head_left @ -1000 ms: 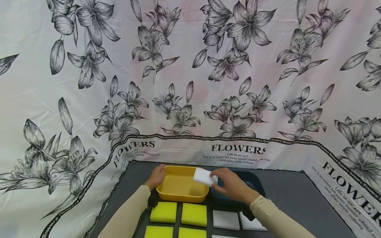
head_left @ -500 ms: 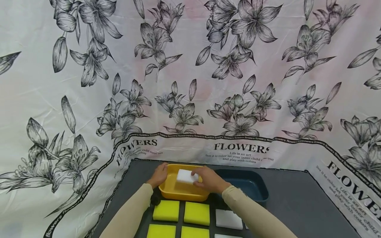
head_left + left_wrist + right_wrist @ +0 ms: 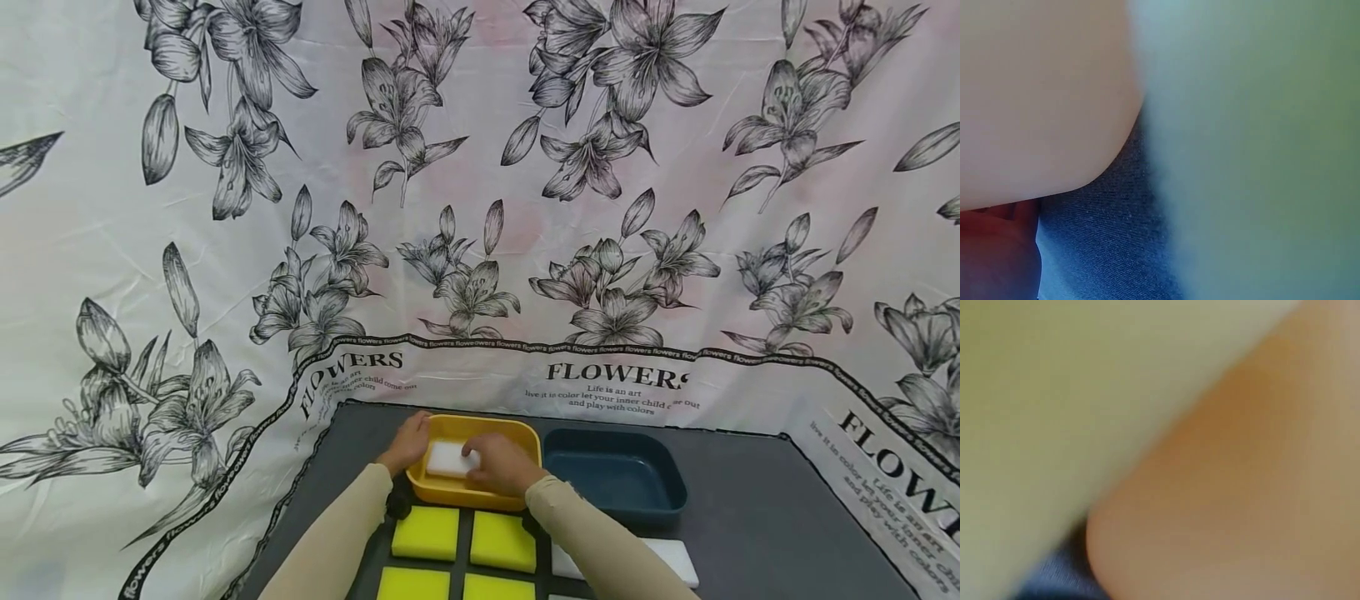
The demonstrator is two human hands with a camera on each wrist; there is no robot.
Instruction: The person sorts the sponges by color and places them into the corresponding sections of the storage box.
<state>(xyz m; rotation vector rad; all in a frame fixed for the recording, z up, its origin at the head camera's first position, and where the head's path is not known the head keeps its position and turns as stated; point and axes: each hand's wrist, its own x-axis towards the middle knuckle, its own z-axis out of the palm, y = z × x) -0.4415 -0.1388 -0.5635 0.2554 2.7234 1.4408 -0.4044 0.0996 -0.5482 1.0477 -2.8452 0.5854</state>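
In the head view a yellow tray [image 3: 480, 495] sits on the dark table, with my left hand [image 3: 407, 444] holding its left rim. A white sponge block [image 3: 448, 459] is low inside the tray, and my right hand [image 3: 504, 464] grips its right end, thumb and fingers on either side. The left wrist view is mostly blurred sleeve and skin, with some fingers [image 3: 997, 250] in the lower left corner. Sleeve and hand fill the right wrist view, hiding the sponge there.
Directly right of the yellow tray stands a dark blue tray [image 3: 615, 471]. Yellow sponge blocks [image 3: 425, 533] lie in rows in front, with white sponge blocks [image 3: 671, 560] to their right, partly behind my right sleeve. A flower-printed curtain [image 3: 480, 250] rises behind the table.
My right hand has carried the white sponge left from between the two trays and down into the yellow tray. My left hand stays at the tray's left rim.
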